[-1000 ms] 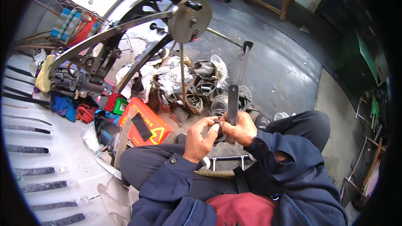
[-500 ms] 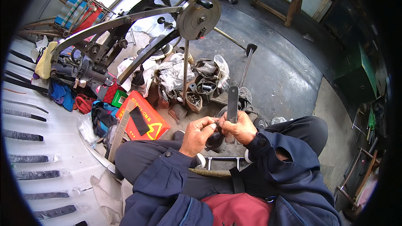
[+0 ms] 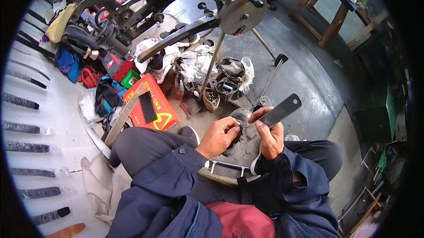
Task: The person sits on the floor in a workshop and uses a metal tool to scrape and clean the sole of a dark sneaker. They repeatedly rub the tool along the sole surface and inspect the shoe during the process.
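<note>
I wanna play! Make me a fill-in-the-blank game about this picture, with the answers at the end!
1. The flat metal tool with a hole near its end is in the person's ____ hand.
2. The big mark on the red box is coloured ____.
3. The row of black strips lies on the person's ____ side.
4. The bench legs are made of ____.

Missing words: right; yellow; left; wood.
</note>
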`<act>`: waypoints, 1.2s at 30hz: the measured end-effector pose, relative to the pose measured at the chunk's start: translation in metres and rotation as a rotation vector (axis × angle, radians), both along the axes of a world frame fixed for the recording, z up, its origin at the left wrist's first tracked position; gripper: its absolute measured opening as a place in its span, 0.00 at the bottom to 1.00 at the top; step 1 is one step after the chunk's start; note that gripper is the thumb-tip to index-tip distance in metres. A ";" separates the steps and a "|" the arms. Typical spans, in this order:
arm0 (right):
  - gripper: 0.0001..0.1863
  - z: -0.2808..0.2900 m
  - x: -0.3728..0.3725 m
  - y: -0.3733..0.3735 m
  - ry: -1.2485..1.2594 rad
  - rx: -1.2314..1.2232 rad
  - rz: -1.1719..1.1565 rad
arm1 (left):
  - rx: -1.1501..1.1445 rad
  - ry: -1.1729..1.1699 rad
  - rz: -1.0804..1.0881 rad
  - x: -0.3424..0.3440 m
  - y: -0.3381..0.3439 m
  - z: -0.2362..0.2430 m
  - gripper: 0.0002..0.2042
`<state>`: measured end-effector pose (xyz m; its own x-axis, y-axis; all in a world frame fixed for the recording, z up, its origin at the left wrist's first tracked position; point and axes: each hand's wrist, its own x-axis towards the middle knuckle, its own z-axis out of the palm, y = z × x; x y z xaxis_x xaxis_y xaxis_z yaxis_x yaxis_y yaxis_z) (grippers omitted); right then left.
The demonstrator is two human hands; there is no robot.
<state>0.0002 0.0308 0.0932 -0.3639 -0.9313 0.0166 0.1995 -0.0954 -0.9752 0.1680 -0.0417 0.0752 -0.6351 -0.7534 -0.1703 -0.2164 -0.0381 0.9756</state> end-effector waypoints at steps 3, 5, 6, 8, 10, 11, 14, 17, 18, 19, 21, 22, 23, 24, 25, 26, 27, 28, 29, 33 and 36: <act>0.08 0.004 0.002 -0.001 0.197 -0.078 -0.012 | 0.036 0.012 -0.004 0.000 0.001 0.000 0.06; 0.09 0.005 0.003 -0.001 0.268 -0.071 0.021 | 0.047 0.007 -0.016 0.000 0.002 -0.001 0.06; 0.09 0.005 0.003 -0.001 0.256 -0.046 0.045 | 0.043 -0.004 -0.023 0.000 0.001 -0.001 0.06; 0.10 0.005 0.004 0.000 0.229 -0.005 0.090 | 0.042 -0.014 -0.055 0.001 0.001 -0.002 0.06; 0.10 0.003 0.003 0.000 0.413 -0.055 0.068 | 0.050 0.002 -0.041 0.000 0.002 -0.003 0.06; 0.10 0.002 0.003 0.000 0.466 -0.061 0.061 | 0.054 0.009 -0.035 0.000 0.002 -0.003 0.06; 0.09 -0.001 0.003 0.000 0.487 -0.026 0.063 | -0.018 0.003 -0.030 0.000 0.003 -0.002 0.06; 0.09 -0.006 0.003 -0.001 0.511 -0.022 0.064 | 0.022 0.022 0.000 -0.002 0.004 0.001 0.05; 0.10 -0.007 0.003 -0.001 0.518 -0.030 0.057 | -0.023 0.019 0.003 -0.003 0.004 0.002 0.05; 0.10 -0.009 0.003 -0.002 0.539 -0.041 0.048 | -0.046 0.009 -0.003 -0.003 0.003 0.003 0.05; 0.10 -0.010 0.004 -0.003 0.526 -0.037 0.018 | -0.063 -0.005 -0.008 -0.004 0.004 0.004 0.05; 0.09 -0.010 0.004 -0.003 0.536 -0.039 0.021 | -0.061 -0.008 -0.006 -0.004 0.004 0.005 0.05; 0.09 -0.009 0.003 -0.002 0.516 -0.022 0.023 | -0.031 -0.035 -0.008 -0.004 0.004 0.005 0.05; 0.09 -0.008 0.003 -0.002 0.497 -0.009 0.026 | -0.065 -0.006 0.006 -0.003 0.004 0.005 0.05; 0.09 -0.007 0.002 -0.002 0.531 -0.011 0.042 | -0.069 -0.002 0.016 -0.003 0.005 0.006 0.05; 0.08 -0.006 0.000 -0.001 0.564 -0.013 0.058 | -0.037 -0.010 0.018 -0.003 0.004 0.005 0.05; 0.08 -0.006 -0.001 -0.001 0.581 -0.011 0.064 | -0.073 0.011 0.025 -0.003 0.004 0.005 0.05; 0.08 -0.006 -0.001 -0.002 0.616 -0.027 0.065 | -0.071 0.020 0.024 -0.003 0.003 0.004 0.05; 0.08 -0.006 -0.001 -0.003 0.634 -0.038 0.056 | -0.030 0.006 0.015 -0.003 0.003 0.003 0.05; 0.08 -0.008 0.000 -0.005 0.559 0.013 0.017 | -0.155 0.026 0.011 -0.004 0.004 0.001 0.05; 0.08 -0.007 -0.001 -0.005 0.496 0.029 0.030 | -0.130 0.019 0.024 -0.004 0.004 0.001 0.05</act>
<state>-0.0012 0.0262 0.0863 -0.2919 -0.9437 0.1555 -0.2874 -0.0686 -0.9554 0.1642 -0.0374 0.0761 -0.6186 -0.7836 -0.0581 -0.1986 0.0843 0.9765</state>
